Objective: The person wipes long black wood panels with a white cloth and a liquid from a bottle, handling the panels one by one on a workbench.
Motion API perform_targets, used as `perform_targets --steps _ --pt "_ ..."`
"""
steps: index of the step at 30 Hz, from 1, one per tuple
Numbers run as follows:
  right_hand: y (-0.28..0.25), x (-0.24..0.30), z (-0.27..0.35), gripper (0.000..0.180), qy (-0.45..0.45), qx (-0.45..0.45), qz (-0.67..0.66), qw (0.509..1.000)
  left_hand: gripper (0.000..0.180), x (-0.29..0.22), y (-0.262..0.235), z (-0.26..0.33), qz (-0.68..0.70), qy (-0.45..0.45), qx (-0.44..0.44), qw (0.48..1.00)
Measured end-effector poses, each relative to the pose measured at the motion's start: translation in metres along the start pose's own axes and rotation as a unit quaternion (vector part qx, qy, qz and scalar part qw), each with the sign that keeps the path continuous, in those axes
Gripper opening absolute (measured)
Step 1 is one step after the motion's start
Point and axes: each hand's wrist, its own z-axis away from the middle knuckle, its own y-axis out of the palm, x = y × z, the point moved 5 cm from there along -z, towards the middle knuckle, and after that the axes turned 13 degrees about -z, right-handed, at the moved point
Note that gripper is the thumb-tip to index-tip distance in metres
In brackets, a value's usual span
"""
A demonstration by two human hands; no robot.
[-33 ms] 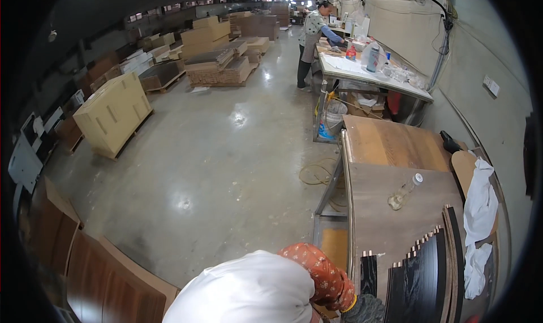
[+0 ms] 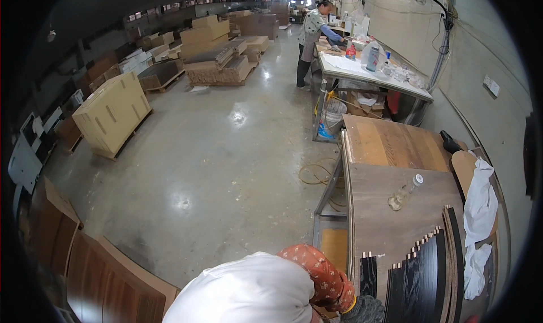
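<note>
The gloved hand (image 2: 362, 310) sits at the bottom edge by the near end of the dark strips (image 2: 421, 278), which lie fanned in a row on the bench (image 2: 390, 232); too little of it shows to tell whether it is open or gripping, and the other hand is out of sight. The strips look thin, stiff and light, likely whippy if lifted by one end, so I'd grip them mid-length.

a woodworking workshop: stacked wood panels (image 2: 218, 63), workbenches (image 2: 396, 147), concrete floor (image 2: 226, 153).
</note>
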Motion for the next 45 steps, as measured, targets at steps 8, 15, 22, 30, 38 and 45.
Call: perform_targets --steps 8,15,22,30,38,45 --pt "-0.100 -0.092 0.015 0.049 0.130 -0.165 0.147 0.966 0.059 -0.004 0.002 0.001 0.031 -0.017 -0.053 0.998" --pt "-0.148 -0.128 0.073 0.050 0.209 -0.249 0.211 0.922 0.055 -0.002 -0.008 0.006 0.055 -0.022 -0.002 0.998" --pt "-0.190 -0.140 0.178 0.051 0.284 -0.320 0.281 0.859 0.072 0.008 0.025 0.000 0.051 -0.002 0.000 0.999" --pt "-0.231 -0.144 0.353 0.052 0.423 -0.397 0.390 0.715 0.096 -0.085 0.052 -0.038 0.092 0.015 0.068 0.993" --pt "-0.268 -0.091 0.493 0.063 0.522 -0.480 0.407 0.575 0.098 -0.090 0.045 -0.024 0.072 0.005 0.059 0.996" --pt "-0.249 -0.113 0.618 0.043 0.521 -0.593 0.245 0.562 0.045 -0.061 0.047 -0.031 0.439 0.261 -0.166 0.843"
